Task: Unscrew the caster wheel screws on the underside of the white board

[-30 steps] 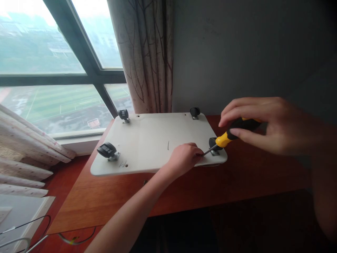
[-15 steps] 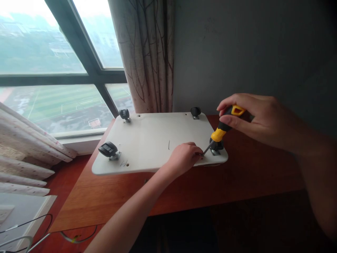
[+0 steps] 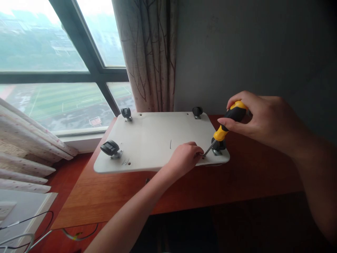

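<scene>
Screwdriver point(image 3: 235, 115) work at near-R corner of white panel point(image 3: 147, 137), both hands in.
White panel lies flat on tabletop point(image 3: 105, 203), casters point(image 3: 110, 148) up. R hand point(image 3: 265, 114) is clamped on screwdriver handle, shaft slanting down-L just beside near-R caster point(image 3: 220, 144). L hand point(image 3: 185, 156) rests on white panel, fingers bunched at the tip; can't tell if they pinch anything, contact pt's small & partly hidden. Step in hand is prob. getting the tip seated. Next move likely calls for L fingers steady, shaft more upright, then R wrist turning the handle w/ light downward press.
</scene>
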Demonstrator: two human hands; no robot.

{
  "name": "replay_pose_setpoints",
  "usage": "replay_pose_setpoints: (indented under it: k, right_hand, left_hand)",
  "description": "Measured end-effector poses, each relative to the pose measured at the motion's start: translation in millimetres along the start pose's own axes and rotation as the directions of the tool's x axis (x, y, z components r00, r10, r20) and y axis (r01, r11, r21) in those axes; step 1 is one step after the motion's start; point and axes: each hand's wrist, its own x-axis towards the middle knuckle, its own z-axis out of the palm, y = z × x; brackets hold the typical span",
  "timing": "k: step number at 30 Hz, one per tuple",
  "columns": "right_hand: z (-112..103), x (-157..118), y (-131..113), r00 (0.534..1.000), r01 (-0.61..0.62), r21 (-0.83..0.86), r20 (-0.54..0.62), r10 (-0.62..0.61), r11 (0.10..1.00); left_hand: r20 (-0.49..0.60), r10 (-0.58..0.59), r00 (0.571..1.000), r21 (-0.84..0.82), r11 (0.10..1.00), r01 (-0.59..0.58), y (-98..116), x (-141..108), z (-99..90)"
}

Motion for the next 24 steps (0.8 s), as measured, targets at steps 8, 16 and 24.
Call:
replay_pose_setpoints:
  k: [8, 16, 24]
  right_hand:
    - [2.1, -4.2, -3.1, 0.996, -0.018, -0.037, -0.083, 0.015, 0.999]
    - [8.0, -6.0, -6.0, 0.988, -0.074, -0.079, -0.142, 0.062, 0.994]
    - [11.6, -6.1, -14.8, 0.974, -0.163, -0.494, -0.22, 0.059, 0.854]
  left_hand:
    - [-0.041, -0.031, 0.999, 0.087, 0.996, 0.034, 7.5, -21.5, -4.4]
    - [-0.109, -0.043, 0.993, 0.099, 0.994, 0.054, 12.1, -40.6, -9.8]
    - [-0.133, -0.048, 0.99, 0.061, 0.997, 0.057, 11.4, -55.8, -11.8]
